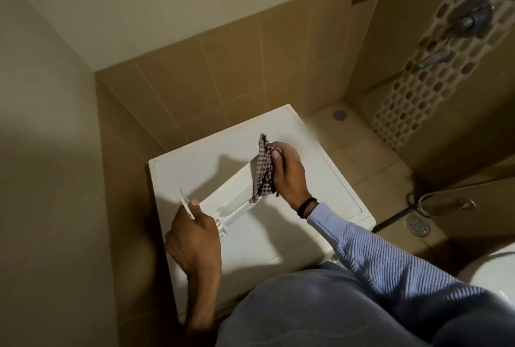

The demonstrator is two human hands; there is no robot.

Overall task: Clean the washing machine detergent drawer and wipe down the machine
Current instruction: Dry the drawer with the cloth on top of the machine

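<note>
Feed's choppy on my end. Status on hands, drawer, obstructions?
Left hand grips drawer at its front panel. Right hand holds checked cloth on drawer's far end. Drawer out, held over washing machine top. No obstruction seen.

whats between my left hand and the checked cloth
The white detergent drawer spans it: the left hand grips its front end, and the cloth in the right hand meets its far end. Head view.

Dim, warm light; brightest on the white washing machine top (278, 238) at centre. Hard shadows fall leftward. Frame edges bend, corners darken, detail soft.
</note>
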